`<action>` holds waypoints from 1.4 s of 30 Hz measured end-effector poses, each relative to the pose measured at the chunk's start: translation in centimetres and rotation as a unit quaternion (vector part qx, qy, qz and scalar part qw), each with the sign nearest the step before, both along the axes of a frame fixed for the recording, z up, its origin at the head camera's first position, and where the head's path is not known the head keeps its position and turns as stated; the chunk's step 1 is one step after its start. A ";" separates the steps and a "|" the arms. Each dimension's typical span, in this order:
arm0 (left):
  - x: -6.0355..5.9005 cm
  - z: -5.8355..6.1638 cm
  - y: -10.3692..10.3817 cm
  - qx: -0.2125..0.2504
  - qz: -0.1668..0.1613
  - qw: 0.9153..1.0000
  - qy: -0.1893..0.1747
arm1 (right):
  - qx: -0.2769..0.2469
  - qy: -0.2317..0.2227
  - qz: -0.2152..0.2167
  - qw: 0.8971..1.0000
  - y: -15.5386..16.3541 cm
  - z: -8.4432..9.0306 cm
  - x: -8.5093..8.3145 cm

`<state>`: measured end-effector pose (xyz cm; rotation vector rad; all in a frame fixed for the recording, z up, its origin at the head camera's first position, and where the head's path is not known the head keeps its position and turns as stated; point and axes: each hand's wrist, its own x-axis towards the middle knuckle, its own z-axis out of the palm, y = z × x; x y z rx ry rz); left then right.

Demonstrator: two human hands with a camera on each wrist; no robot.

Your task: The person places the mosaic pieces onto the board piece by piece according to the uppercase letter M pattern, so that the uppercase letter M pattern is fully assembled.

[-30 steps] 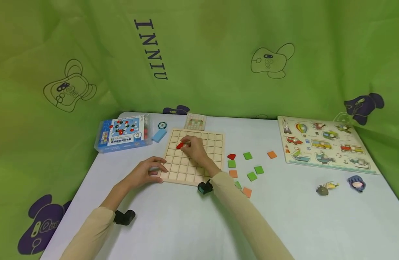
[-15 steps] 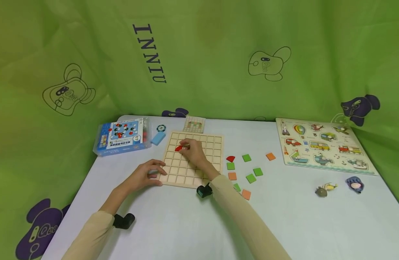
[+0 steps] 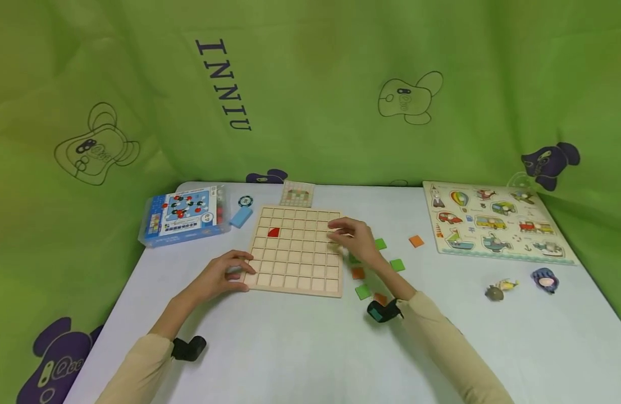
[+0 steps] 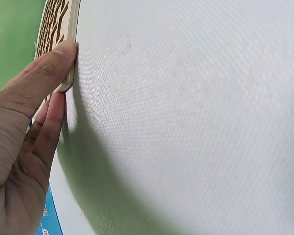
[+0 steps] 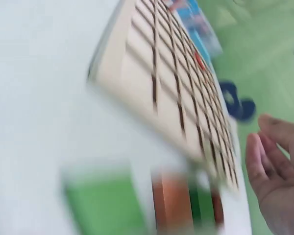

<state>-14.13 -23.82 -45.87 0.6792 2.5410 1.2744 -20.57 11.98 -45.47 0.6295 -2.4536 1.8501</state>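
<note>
Wooden grid board [image 3: 296,251] lying flat near the middle of the worktop [image 3: 300,342], slightly toward the left edge; pale unfinished wood, divided into rows of small square cells. Red quarter-circle tile [image 3: 273,232] seated in one cell near the board's far left corner. Left hand [image 3: 223,273] resting against the board's near left corner, thumb tip pressed to the edge in the left wrist view, fingers fairly straight, gripping nothing. Right hand [image 3: 355,239] hovering over the board's right edge, fingers loosely bent; whether anything is pinched cannot be told, the right wrist view being blurred. Loose tiles just right of the board: green square tiles [image 3: 397,265] and orange square tiles [image 3: 416,241], scattered flat. Toward the far right corner, a vehicle peg puzzle [image 3: 492,224]; two small animal-shaped pieces [image 3: 545,279] near the right edge. Toward the far left corner, a blue game box [image 3: 183,215], a blue block [image 3: 240,216] and a round chip [image 3: 245,201]; a pattern card [image 3: 296,194] at the far edge behind the board. Worktop covered in pale white cloth, enclosed on three sides by green fabric [image 3: 315,84] printed with cartoon figures and the letters INNIU.
</note>
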 end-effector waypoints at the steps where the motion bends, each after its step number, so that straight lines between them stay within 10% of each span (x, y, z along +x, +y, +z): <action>1: 0.0 0.0 0.0 0.000 0.000 1.000 0.002 | 0.013 0.003 -0.002 1.000 1.3 0.1 0.1; 12: 0.5 -0.1 -0.3 0.005 0.001 1.000 -0.001 | 0.133 0.000 -0.009 0.991 11.8 -0.5 1.3; 31: 1.8 -0.8 -1.1 0.010 0.001 1.000 0.026 | 0.166 -0.007 0.009 0.986 11.0 -2.7 0.5; 42: 0.5 -0.5 -0.2 0.027 -0.020 0.999 0.043 | 0.103 -0.032 -0.082 0.991 11.4 -1.7 1.7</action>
